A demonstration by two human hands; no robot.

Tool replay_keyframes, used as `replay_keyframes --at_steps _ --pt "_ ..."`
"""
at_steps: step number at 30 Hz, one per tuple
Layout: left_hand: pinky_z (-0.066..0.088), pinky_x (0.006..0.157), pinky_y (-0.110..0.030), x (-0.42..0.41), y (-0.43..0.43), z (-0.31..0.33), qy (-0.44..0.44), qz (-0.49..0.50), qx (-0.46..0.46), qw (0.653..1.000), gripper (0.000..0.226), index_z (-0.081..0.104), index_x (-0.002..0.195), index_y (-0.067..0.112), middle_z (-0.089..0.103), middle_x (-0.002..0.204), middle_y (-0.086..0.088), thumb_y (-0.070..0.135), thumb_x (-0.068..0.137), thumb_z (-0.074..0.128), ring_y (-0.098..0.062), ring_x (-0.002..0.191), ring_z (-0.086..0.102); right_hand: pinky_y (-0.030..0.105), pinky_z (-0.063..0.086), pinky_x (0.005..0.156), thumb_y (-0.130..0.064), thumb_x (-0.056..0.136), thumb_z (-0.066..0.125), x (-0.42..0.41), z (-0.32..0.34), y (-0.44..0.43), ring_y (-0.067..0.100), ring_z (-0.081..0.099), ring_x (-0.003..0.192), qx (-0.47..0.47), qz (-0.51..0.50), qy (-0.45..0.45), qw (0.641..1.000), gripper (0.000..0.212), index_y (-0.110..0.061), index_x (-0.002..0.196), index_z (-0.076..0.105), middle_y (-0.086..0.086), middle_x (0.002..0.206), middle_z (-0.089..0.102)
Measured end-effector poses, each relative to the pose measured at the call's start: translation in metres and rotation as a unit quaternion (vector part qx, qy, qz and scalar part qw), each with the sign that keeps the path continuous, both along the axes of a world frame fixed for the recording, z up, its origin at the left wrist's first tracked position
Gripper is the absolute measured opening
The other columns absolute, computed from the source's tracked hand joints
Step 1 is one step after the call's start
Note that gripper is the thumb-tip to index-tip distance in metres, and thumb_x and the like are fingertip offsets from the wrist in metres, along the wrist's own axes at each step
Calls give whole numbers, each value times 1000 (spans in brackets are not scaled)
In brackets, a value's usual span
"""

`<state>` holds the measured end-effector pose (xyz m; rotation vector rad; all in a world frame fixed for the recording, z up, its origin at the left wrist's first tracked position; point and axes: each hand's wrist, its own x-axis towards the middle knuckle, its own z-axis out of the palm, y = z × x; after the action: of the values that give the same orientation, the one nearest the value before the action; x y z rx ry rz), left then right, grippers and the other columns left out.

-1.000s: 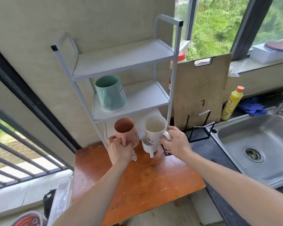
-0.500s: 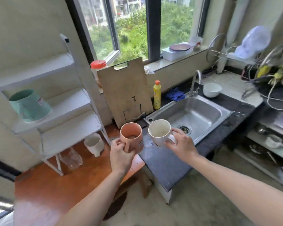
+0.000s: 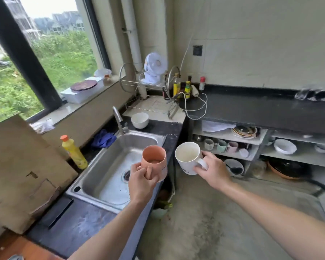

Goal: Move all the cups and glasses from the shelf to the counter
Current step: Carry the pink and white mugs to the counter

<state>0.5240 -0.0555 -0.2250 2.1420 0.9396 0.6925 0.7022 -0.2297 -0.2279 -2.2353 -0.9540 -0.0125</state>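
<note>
My left hand [image 3: 140, 182] grips the handle of an orange mug [image 3: 155, 159], held upright over the right edge of the steel sink [image 3: 109, 177]. To its right, my right hand [image 3: 212, 170] holds a white mug [image 3: 189, 156] by its handle, hanging over the floor in front of the counter. A dark counter [image 3: 261, 107] runs along the far wall on the right. The white shelf the mugs came from is out of view.
A yellow bottle [image 3: 74, 152], a wooden board [image 3: 17, 169], a tap [image 3: 118, 119] and a white bowl [image 3: 139, 120] surround the sink. A dish rack [image 3: 150, 98], bottles and a cord sit in the corner. Glasses [image 3: 315, 94] lie far right on the counter. Lower shelves hold cups and dishes.
My view has swung right, away from the white shelf and wooden table toward the sink and far counter. Both hands carried their mugs along to the right.
</note>
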Motion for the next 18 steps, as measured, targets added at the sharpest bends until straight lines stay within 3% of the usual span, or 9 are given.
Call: replay_keyframes --at_steps 3,6,18 --pt "42 62 -29 70 1 9 -2 -64 3 998 46 37 45 23 53 102 0 23 66 78 -17 67 56 31 41 70 -28 74 74 47 4 -23 29 61 95 -6 -65 -4 998 31 -12 63 50 4 129 58" --pt "42 63 -27 140 -5 15 2 -129 7 992 34 50 50 17 52 101 1 27 67 78 -16 69 56 29 40 70 -28 75 74 86 10 -52 29 62 94 2 -136 -12 991 25 -5 76 62 4 127 60" --pt "45 70 -29 386 -119 1 12 -298 27 954 28 64 72 6 54 106 0 30 65 78 -17 80 56 27 39 68 -21 74 75 247 -5 -197 27 62 89 10 -312 10 950 24 0 76 62 7 121 61"
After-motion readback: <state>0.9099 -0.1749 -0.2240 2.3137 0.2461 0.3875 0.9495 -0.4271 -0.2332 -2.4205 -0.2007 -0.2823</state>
